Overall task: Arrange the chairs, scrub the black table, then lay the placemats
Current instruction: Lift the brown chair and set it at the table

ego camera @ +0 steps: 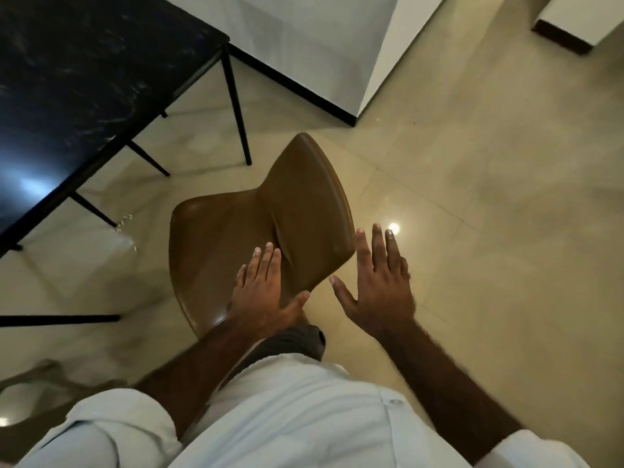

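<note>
L hand (pixel 261 288) lies flat on the brown chair (pixel 236 231), fingers straight and together, pointing away from the body, thumb splayed out toward the backrest's near edge. It grips nothing, just rests palm-down. R hand (pixel 378 282) is spread wide w/ fingers straight, just beside the backrest's right rim, over bare floor (pixel 489 231). Whether the index tip touches that rim, can't tell.

Chair stands in the middle of the view, seat toward the left, curved backrest toward the right and running away from the person. Its legs are hidden under the seat.

Black table (pixel 84 79) fills the upper left. Its near long edge runs diagonally down to the left, and its far corner sits above a thin black table leg (pixel 236 106). Chair and table are apart: a strip of floor shows between the seat's left edge and the tabletop edge (other thin dark legs slant under the table there). A few white specks (pixel 125 221) lie on the tiles by one of those legs.

Open room is all to the right and ahead-right, wide pale tiles w/ a bright glare (pixel 393 227) just past the R fingertips. White wall (pixel 304 38) w/ dark skirting (pixel 297 86) bounds the far side, ending at a corner beyond the backrest's tip. Pale shirt (pixel 304 417) fills the bottom.
</note>
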A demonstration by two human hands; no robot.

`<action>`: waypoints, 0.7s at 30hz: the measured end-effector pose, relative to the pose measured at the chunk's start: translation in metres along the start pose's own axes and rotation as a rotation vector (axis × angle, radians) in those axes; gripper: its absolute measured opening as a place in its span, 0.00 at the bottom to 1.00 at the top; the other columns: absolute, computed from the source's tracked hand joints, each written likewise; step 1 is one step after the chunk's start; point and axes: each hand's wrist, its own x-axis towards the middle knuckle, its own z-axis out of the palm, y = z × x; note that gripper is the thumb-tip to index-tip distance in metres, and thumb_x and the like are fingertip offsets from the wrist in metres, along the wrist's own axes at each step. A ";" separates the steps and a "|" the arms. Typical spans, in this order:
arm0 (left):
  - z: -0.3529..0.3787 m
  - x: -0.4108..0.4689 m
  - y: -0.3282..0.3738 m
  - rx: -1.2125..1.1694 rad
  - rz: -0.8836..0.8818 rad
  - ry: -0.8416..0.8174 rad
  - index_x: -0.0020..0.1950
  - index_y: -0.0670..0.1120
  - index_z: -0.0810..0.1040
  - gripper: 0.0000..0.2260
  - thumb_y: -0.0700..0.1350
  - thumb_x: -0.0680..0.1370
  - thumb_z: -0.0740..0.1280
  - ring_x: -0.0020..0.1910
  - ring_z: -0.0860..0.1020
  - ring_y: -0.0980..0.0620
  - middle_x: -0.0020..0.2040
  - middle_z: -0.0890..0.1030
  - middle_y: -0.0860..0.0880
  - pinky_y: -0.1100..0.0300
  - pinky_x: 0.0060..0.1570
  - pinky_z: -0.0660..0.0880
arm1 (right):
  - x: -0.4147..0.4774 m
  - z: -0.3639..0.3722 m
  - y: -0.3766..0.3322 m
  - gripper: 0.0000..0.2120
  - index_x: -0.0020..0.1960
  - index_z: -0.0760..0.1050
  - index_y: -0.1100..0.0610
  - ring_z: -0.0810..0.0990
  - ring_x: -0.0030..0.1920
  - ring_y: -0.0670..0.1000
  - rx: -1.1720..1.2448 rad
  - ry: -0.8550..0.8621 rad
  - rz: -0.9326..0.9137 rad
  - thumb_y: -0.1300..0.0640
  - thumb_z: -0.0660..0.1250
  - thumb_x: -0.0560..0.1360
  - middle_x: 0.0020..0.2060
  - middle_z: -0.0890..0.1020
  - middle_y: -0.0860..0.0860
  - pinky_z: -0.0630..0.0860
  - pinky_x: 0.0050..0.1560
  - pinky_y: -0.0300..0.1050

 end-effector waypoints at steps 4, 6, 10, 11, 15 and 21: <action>-0.007 0.035 0.009 -0.081 -0.096 0.012 0.90 0.48 0.37 0.59 0.86 0.70 0.34 0.89 0.35 0.46 0.90 0.35 0.49 0.38 0.87 0.46 | 0.077 -0.019 0.001 0.49 0.91 0.46 0.52 0.47 0.89 0.63 -0.035 -0.028 -0.138 0.24 0.55 0.82 0.90 0.46 0.57 0.55 0.83 0.66; -0.012 0.045 0.012 -0.132 -0.166 0.041 0.90 0.48 0.37 0.58 0.86 0.71 0.34 0.89 0.35 0.47 0.89 0.34 0.49 0.38 0.87 0.45 | 0.113 -0.027 -0.004 0.49 0.91 0.45 0.52 0.46 0.89 0.64 -0.057 -0.049 -0.243 0.24 0.56 0.82 0.90 0.46 0.57 0.57 0.83 0.67; -0.020 0.057 0.020 -0.304 -0.393 0.113 0.90 0.48 0.40 0.52 0.82 0.79 0.47 0.89 0.37 0.47 0.90 0.37 0.49 0.38 0.87 0.48 | 0.185 -0.036 -0.021 0.49 0.91 0.44 0.51 0.47 0.89 0.63 -0.093 -0.108 -0.469 0.25 0.56 0.82 0.90 0.47 0.57 0.59 0.83 0.69; -0.021 0.060 0.021 -0.350 -0.470 0.122 0.90 0.48 0.40 0.52 0.81 0.79 0.49 0.89 0.38 0.47 0.90 0.38 0.49 0.38 0.87 0.48 | 0.202 -0.034 -0.027 0.49 0.91 0.45 0.51 0.46 0.89 0.63 -0.113 -0.124 -0.538 0.25 0.56 0.82 0.90 0.46 0.57 0.58 0.83 0.69; -0.015 0.072 0.030 -0.534 -0.787 0.155 0.90 0.47 0.41 0.52 0.81 0.79 0.51 0.90 0.42 0.45 0.91 0.41 0.48 0.37 0.87 0.49 | 0.271 -0.021 -0.055 0.48 0.91 0.45 0.51 0.45 0.89 0.63 -0.161 -0.213 -0.763 0.25 0.56 0.83 0.90 0.46 0.57 0.55 0.85 0.71; 0.009 0.107 0.068 -0.908 -1.237 0.244 0.91 0.48 0.43 0.52 0.80 0.79 0.54 0.90 0.44 0.45 0.91 0.44 0.49 0.36 0.86 0.51 | 0.363 0.003 -0.111 0.47 0.90 0.44 0.51 0.48 0.89 0.65 -0.240 -0.319 -1.089 0.25 0.55 0.82 0.90 0.47 0.58 0.54 0.84 0.68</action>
